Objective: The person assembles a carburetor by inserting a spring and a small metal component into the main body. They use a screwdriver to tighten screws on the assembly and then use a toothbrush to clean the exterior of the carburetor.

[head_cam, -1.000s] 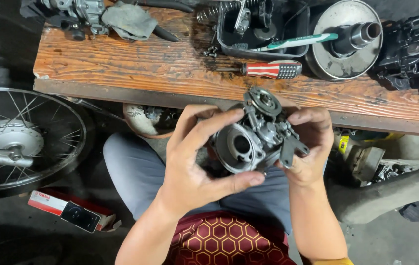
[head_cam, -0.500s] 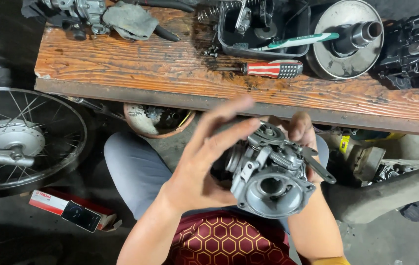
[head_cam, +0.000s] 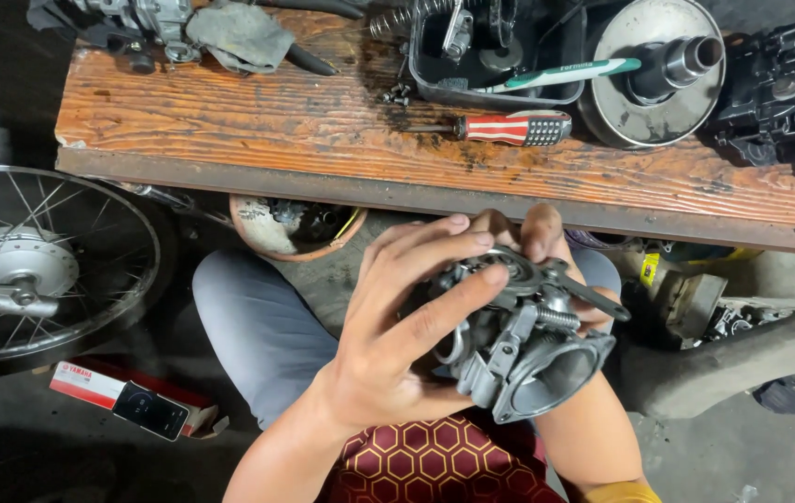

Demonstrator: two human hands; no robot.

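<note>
1. At the far left of the frame a spoked motorcycle wheel with a grey hub (head_cam: 15, 270) leans by the floor, partly cut off by the edge; below it lies a small red and white carton (head_cam: 122, 401).
2. Left of centre, the left hand (head_cam: 397, 345) spreads its fingers over a grey cast-metal carburettor body with a round open throat (head_cam: 532, 349), index finger laid across the top, thumb underneath; it grips the part, held in the lower middle of the frame above the lap.
3. The right hand (head_cam: 546, 247) sits mostly behind the carburettor, its fingertips curled over the top cover; how tightly it holds I cannot tell.
4. This looks like an inspection step, turning the part over to look at it. A next move would call for a steady grip and a tool, perhaps the red-and-white striped-handled screwdriver (head_cam: 514, 128) on the worn wooden bench (head_cam: 230, 112) above.
5. Upper right, a round metal clutch drum (head_cam: 653, 70) and dark parts are cut off; the tray's contents are hard to make out.
</note>
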